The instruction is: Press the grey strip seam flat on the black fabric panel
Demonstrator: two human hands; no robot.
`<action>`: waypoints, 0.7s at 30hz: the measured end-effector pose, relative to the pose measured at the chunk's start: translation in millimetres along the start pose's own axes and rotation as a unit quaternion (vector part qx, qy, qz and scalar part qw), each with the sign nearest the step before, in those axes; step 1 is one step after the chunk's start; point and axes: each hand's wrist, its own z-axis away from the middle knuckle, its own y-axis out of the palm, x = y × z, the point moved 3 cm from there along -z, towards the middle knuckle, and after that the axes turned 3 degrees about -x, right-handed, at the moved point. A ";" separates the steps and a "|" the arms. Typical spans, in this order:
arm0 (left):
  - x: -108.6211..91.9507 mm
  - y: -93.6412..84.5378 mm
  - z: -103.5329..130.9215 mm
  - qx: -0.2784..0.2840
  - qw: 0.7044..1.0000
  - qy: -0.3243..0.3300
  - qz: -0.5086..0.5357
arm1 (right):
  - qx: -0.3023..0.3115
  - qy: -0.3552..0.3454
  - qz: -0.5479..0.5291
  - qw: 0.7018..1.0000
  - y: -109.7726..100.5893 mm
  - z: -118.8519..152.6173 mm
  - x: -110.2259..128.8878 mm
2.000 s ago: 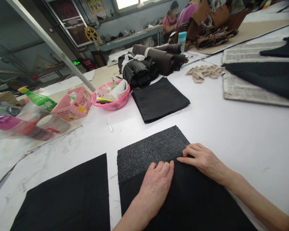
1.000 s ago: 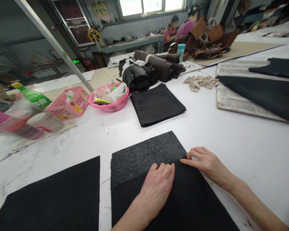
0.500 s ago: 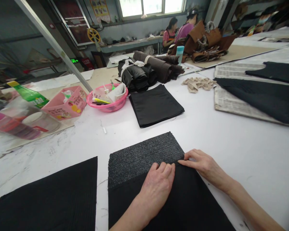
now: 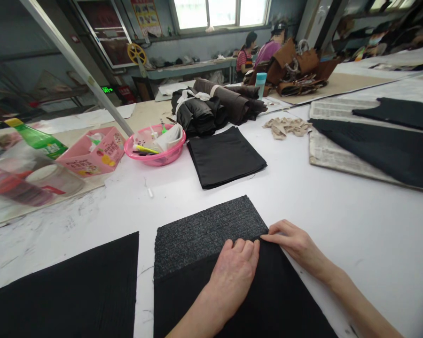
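While on 1 cloth (image 4: pixel 278 295) (black), 2 hands (image 4: pixel 234 272) (image 4: pixel 299 246).

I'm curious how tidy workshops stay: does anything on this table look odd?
The crumpled beige cloth looks odd, heaped loosely near the flat black stack. A small white object lies stray in front of the pink basin. No damage shows on the dark fabric by the hands.

On the white surface (image 4: pixel 348 225), toward its near edge, the cloth (image 4: pixel 271 295) is plain black, the strip (image 4: pixel 204 232) bordering it dark grey with paler flecks — a speckled pattern. Toward the left edge, the box (image 4: pixel 96 159) is pink with yellow fruit prints (image 4: pixel 108 159); the bottle (image 4: pixel 38 139) is green — its cap (image 4: pixel 14 122) yellow.
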 end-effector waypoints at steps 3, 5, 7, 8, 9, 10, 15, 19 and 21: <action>-1.3 0.2 0.0 -0.012 1.000 0.001 -0.002 | -0.015 0.010 -0.029 0.999 -0.3 1.2 -2.3; -2.8 0.9 -0.4 -0.021 1.000 0.006 -0.009 | -0.023 0.013 -0.044 0.999 -0.3 1.5 -2.9; -4.2 2.1 -1.1 -0.028 0.999 0.009 -0.015 | -0.027 0.017 -0.052 0.998 -0.2 1.5 -3.0; -4.6 2.8 -1.4 -0.030 0.999 0.010 -0.016 | -0.027 0.020 -0.053 0.998 -0.2 1.4 -2.8; -4.8 3.3 -1.7 -0.030 0.999 0.010 -0.015 | -0.027 0.022 -0.053 0.998 -0.2 1.4 -2.5; -4.7 3.6 -2.0 -0.029 0.999 0.010 -0.013 | -0.028 0.024 -0.050 0.998 -0.2 1.4 -2.3; -2.9 3.0 -4.7 -0.022 1.000 0.012 0.004 | -0.031 0.017 -0.030 0.999 -0.1 2.2 -0.7; -3.7 2.9 -8.8 -0.016 1.000 0.002 0.017 | -0.025 0.019 -0.024 0.999 1.1 4.0 -2.4; -5.0 3.5 -9.9 -0.012 1.000 -0.002 0.023 | -0.026 0.036 -0.034 0.998 0.9 5.2 -5.4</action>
